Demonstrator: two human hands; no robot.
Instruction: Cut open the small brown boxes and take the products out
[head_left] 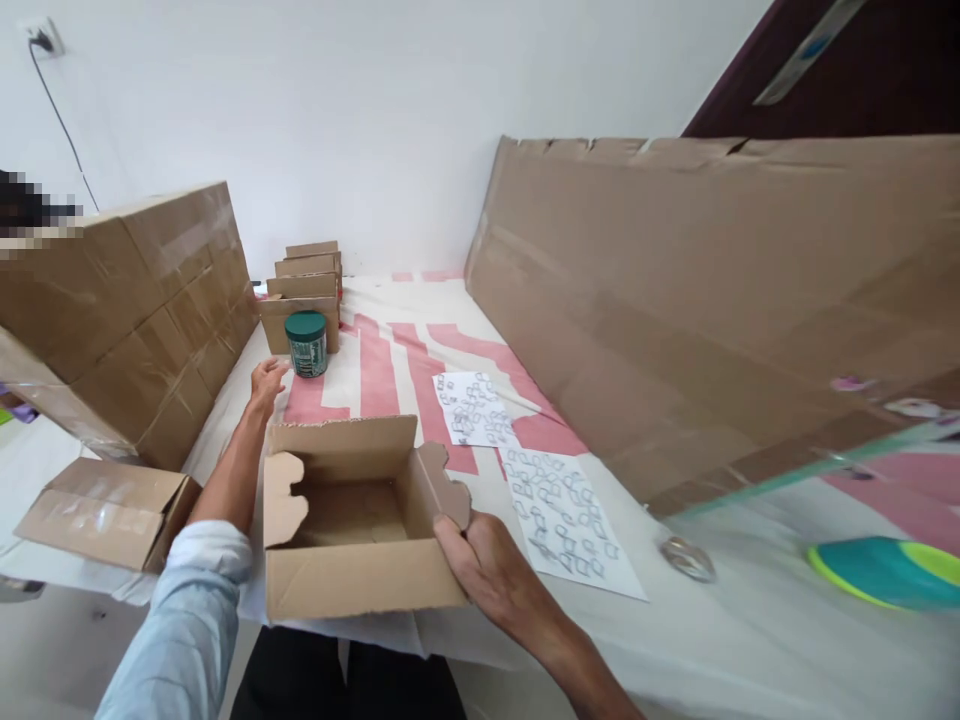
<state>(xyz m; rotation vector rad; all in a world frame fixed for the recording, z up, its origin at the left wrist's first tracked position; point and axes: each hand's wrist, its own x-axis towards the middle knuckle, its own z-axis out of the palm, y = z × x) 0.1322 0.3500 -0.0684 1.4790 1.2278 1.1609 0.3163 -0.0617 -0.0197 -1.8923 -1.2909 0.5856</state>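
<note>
An open cardboard box [367,580] sits at the table's front edge, its flaps raised and nothing visible inside. My right hand [487,570] grips its right front corner, thumb over the side flap. Beyond the box, my left hand [268,382] is stretched forward with its fingers apart, holding nothing. Just ahead of those fingers stands a jar [307,352] with a dark green lid and a patterned label. Whether the fingertips touch it I cannot tell. Behind the jar, several small open cardboard boxes [300,310] form a row toward the wall.
A taped cardboard wall [172,300] flanks the left, a large cardboard panel [675,300] the right. A closed carton [105,510] lies front left. Two printed sheets [559,510], a tape roll [686,558] and a teal-and-lime object [877,570] lie on the cloth-covered table [750,640].
</note>
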